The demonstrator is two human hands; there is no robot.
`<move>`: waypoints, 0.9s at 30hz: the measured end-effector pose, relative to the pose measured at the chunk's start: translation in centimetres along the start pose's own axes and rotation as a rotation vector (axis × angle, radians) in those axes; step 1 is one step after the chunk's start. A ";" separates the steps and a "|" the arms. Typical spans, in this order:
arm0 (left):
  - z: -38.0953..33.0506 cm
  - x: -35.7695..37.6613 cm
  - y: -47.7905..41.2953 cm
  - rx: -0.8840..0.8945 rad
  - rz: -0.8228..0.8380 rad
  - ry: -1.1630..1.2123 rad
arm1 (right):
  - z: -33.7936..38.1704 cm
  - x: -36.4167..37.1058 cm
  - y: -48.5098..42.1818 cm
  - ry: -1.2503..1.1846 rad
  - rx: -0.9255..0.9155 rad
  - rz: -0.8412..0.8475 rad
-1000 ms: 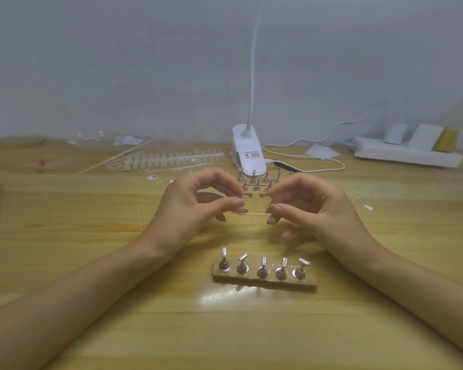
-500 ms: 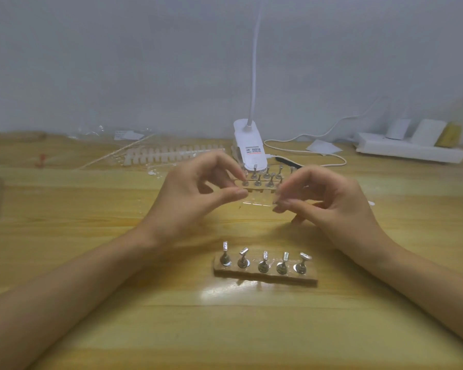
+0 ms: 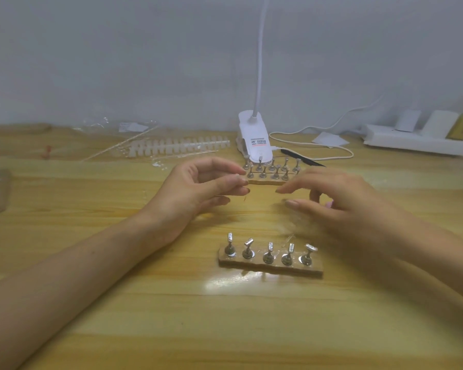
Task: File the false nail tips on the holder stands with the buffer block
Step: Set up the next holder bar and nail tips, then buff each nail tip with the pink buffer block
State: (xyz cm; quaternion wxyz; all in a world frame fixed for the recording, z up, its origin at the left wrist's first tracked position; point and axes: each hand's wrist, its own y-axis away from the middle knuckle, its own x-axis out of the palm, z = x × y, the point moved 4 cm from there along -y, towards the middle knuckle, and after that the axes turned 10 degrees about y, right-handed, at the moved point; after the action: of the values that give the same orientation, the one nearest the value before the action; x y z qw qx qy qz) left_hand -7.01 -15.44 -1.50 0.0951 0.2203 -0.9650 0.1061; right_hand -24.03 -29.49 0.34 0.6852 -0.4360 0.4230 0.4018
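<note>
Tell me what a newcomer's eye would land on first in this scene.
Two bare hands meet over the middle. The left hand presses thumb to forefinger beside the far holder stands, and the blurred right hand has its fingers loosely spread. Nearest the viewer, a holder stand carries five metal pegs in a row. Behind it all stands a white clip lamp.
</note>
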 end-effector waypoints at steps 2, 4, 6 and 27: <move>0.0 -0.2 -0.1 0.010 -0.007 -0.046 | -1.1 -1.4 0.0 0.080 -0.011 0.053; 0.0 -0.3 -0.2 0.020 -0.012 -0.083 | -2.1 -2.4 0.0 -0.019 -0.020 0.145; 0.1 -0.3 -0.4 0.021 0.001 -0.105 | -2.4 -2.2 0.1 -0.099 -0.079 0.209; 0.6 0.8 -0.2 0.102 0.168 -0.252 | -5.0 -3.4 -0.2 -0.032 0.059 0.240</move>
State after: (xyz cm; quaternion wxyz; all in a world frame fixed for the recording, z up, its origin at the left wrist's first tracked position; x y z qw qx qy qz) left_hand -7.71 -16.08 -1.82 -0.0473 0.1549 -0.9776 0.1341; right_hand -26.09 -34.87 2.19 0.6514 -0.3552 0.4729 0.4752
